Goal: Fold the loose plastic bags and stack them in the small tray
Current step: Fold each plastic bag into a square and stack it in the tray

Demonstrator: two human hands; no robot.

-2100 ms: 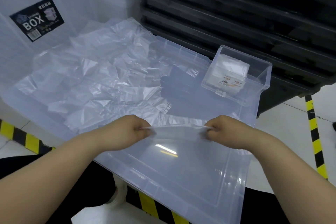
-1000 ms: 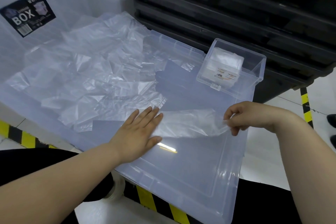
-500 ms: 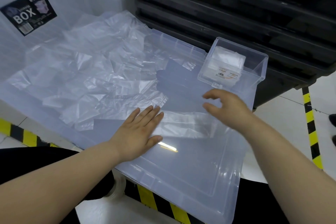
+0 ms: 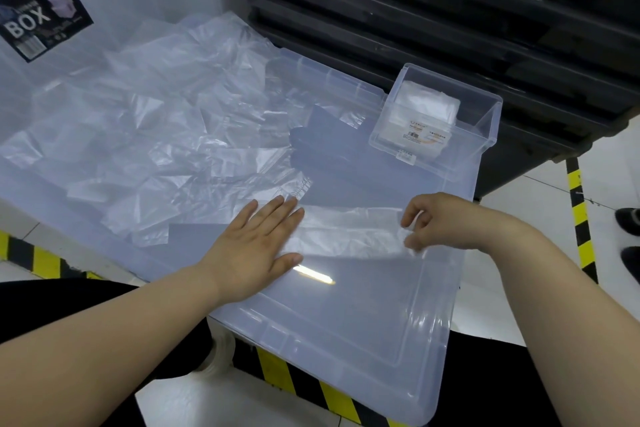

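A clear plastic bag (image 4: 349,232), folded into a long strip, lies flat on a big translucent lid (image 4: 346,315). My left hand (image 4: 256,243) presses its left end down with straight, spread fingers. My right hand (image 4: 440,222) pinches the strip's right end between thumb and fingers. A heap of loose clear bags (image 4: 156,135) covers the lid's left and far part. The small clear tray (image 4: 485,121) stands at the lid's far right corner with folded bags (image 4: 426,107) stacked inside.
Black stacked crates (image 4: 450,10) rise behind the tray. A large clear box with a "BOX" label (image 4: 38,17) stands at the far left. Yellow-black floor tape (image 4: 581,218) runs on the right, with someone's dark shoes (image 4: 628,222) beyond it.
Both hands first held the bag stretched between them. The left hand then flattened onto its left end. The right hand let go, hovered above, and now pinches the right end again.
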